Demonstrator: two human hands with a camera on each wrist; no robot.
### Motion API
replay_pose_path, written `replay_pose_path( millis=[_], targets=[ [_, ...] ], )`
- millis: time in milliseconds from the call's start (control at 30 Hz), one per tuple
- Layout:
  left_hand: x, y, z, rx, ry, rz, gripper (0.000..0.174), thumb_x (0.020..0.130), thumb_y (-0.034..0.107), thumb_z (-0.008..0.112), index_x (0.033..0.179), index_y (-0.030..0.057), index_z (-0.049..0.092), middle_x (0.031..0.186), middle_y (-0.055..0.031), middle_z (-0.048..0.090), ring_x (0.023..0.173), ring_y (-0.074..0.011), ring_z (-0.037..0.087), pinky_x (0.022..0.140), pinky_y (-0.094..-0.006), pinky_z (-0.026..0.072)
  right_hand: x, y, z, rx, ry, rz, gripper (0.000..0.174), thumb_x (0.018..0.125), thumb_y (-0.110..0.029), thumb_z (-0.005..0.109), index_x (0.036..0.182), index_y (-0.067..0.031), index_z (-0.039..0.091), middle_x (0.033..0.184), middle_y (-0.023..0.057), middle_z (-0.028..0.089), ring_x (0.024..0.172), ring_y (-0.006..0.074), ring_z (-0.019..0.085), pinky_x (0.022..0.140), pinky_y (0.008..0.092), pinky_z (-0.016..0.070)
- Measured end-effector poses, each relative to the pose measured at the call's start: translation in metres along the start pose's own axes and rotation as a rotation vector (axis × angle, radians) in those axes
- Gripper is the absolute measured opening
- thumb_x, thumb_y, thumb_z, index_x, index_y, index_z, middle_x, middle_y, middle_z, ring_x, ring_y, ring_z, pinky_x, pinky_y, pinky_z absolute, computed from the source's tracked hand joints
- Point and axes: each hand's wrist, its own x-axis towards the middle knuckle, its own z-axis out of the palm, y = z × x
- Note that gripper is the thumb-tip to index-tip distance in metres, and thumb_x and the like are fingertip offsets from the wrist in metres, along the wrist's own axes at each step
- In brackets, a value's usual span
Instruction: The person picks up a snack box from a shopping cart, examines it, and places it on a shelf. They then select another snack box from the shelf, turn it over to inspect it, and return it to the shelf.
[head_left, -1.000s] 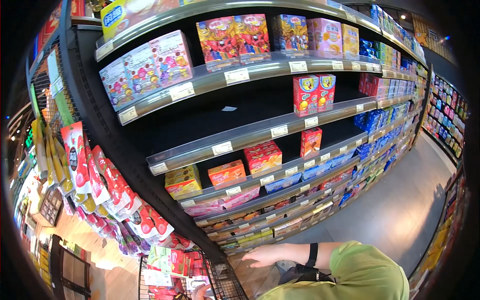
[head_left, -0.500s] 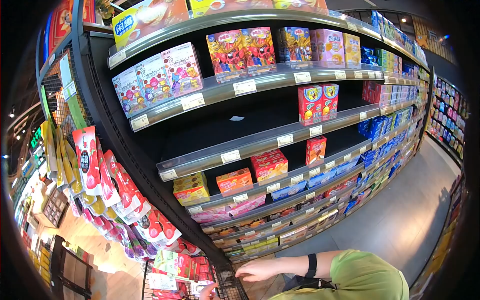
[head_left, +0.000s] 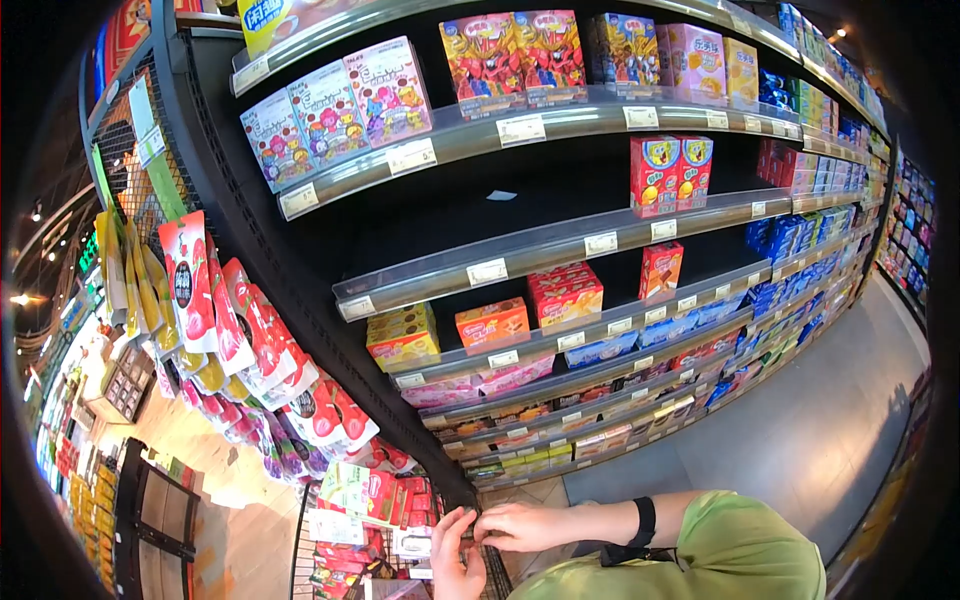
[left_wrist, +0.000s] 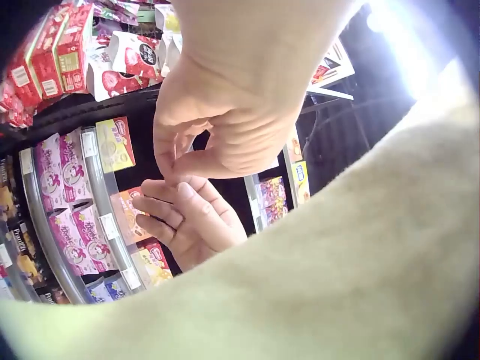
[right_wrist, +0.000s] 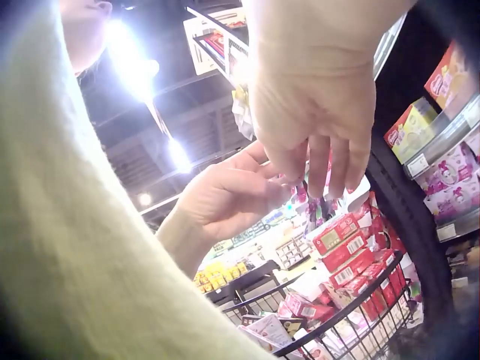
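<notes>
My left hand (head_left: 458,562) and right hand (head_left: 522,527) meet fingertip to fingertip at the right edge of a wire shopping cart. In the left wrist view the left hand (left_wrist: 232,112) has its thumb and forefinger bent together at the tips of the right hand (left_wrist: 196,225), whose fingers are loosely bent. No object shows between them. From the right wrist view, the fingers of the right hand (right_wrist: 315,105) hang down beside the left hand (right_wrist: 229,199). Red snack boxes (right_wrist: 345,255) and other packs fill the cart (right_wrist: 341,319).
Shelves of boxed snacks curve along the aisle, with price tags on their edges (head_left: 485,272). Red pouches (head_left: 195,285) hang on a rack at the left, beside the dark shelf post (head_left: 300,330). Grey floor (head_left: 790,430) runs off to the right.
My left hand has come up from the cart to the right hand, and their fingertips now meet. The right hand stays near the cart's edge. The head view has shifted slightly.
</notes>
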Motion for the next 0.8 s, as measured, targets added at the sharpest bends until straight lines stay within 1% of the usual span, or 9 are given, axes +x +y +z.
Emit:
replay_pose_path(
  millis=[33,67,133,167,300,567,600,667,800],
  targets=[
    [-0.002,-0.008,-0.001,-0.039,-0.078,-0.024,0.047,0.087,-0.009,0.048,0.131,0.0078,0.053,0.144,-0.0129,0.036,0.128,-0.0288,0.043,0.103,-0.0356,0.0402,0.0,0.0,0.0,0.009,-0.005,0.002,0.016,0.09,-0.016,0.057,0.099,-0.0028,0.056,0.096,0.0156,0.06,0.095,0.0351,0.059,0.083,0.043,0.0475],
    [-0.002,-0.006,-0.001,-0.038,-0.078,-0.034,0.047,0.087,-0.009,0.048,0.131,0.0078,0.053,0.144,-0.0129,0.036,0.128,-0.0288,0.043,0.103,-0.0356,0.0402,0.0,-0.001,-0.001,-0.032,0.004,-0.012,0.016,0.09,-0.016,0.057,0.099,-0.003,0.056,0.096,0.0157,0.06,0.096,0.0351,0.059,0.083,0.0433,0.0475],
    [0.004,0.001,0.0,0.041,-0.051,-0.043,0.055,0.074,-0.016,0.054,0.126,0.0032,0.055,0.13,-0.0179,0.048,0.104,-0.0244,0.059,0.075,-0.0284,0.0547,-0.001,-0.001,0.001,-0.064,0.009,-0.023,0.015,0.09,-0.016,0.057,0.099,-0.0033,0.056,0.095,0.0158,0.06,0.096,0.0351,0.059,0.083,0.0436,0.0475],
    [0.003,0.0,-0.001,0.019,-0.089,-0.066,0.062,0.07,-0.02,0.051,0.127,0.0037,0.054,0.135,-0.0165,0.042,0.108,-0.025,0.058,0.076,-0.0276,0.0549,-0.001,-0.001,0.002,-0.101,0.018,-0.051,0.015,0.089,-0.015,0.057,0.099,-0.0035,0.056,0.096,0.0158,0.06,0.096,0.0351,0.059,0.083,0.0439,0.0475],
    [0.002,-0.001,-0.002,0.043,-0.112,-0.082,0.062,0.071,-0.019,0.05,0.128,0.0046,0.054,0.136,-0.0181,0.042,0.117,-0.0278,0.054,0.078,-0.0284,0.0546,-0.001,0.005,0.007,-0.163,0.029,-0.107,0.017,0.087,-0.015,0.059,0.098,-0.0027,0.056,0.096,0.0163,0.06,0.095,0.035,0.059,0.085,0.0442,0.0476],
    [-0.001,0.0,-0.003,0.086,-0.156,-0.051,0.066,0.068,-0.02,0.047,0.13,0.0037,0.052,0.139,-0.018,0.04,0.121,-0.0306,0.05,0.077,-0.0283,0.0529,0.001,-0.006,0.005,-0.273,0.011,-0.122,0.016,0.082,-0.015,0.061,0.088,-0.001,0.057,0.092,0.0158,0.062,0.091,0.0336,0.058,0.084,0.0422,0.0475],
    [-0.001,0.004,-0.003,0.022,-0.16,-0.099,0.069,0.066,-0.018,0.046,0.131,0.0038,0.051,0.138,-0.022,0.04,0.122,-0.038,0.047,0.081,-0.032,0.0506,0.001,-0.007,0.007,-0.291,0.014,-0.118,0.016,0.082,-0.015,0.061,0.088,-0.0012,0.057,0.091,0.0155,0.062,0.091,0.033,0.058,0.084,0.0418,0.0474],
    [-0.002,0.0,-0.002,0.061,-0.148,-0.089,0.07,0.065,-0.018,0.046,0.132,0.0035,0.05,0.138,-0.0222,0.04,0.123,-0.0388,0.046,0.082,-0.0335,0.0507,0.001,-0.007,0.01,-0.296,0.034,-0.106,0.016,0.081,-0.016,0.062,0.087,-0.0017,0.058,0.091,0.0145,0.062,0.092,0.0317,0.058,0.085,0.0409,0.0471],
    [-0.002,0.002,-0.001,0.123,-0.152,-0.059,0.071,0.068,-0.021,0.048,0.135,0.0045,0.048,0.14,-0.0181,0.039,0.119,-0.0296,0.052,0.076,-0.029,0.0545,0.002,-0.01,0.009,-0.423,-0.05,-0.062,0.016,0.084,-0.018,0.063,0.091,-0.0048,0.06,0.093,0.0112,0.061,0.095,0.0288,0.057,0.087,0.0404,0.0472]
  ],
)
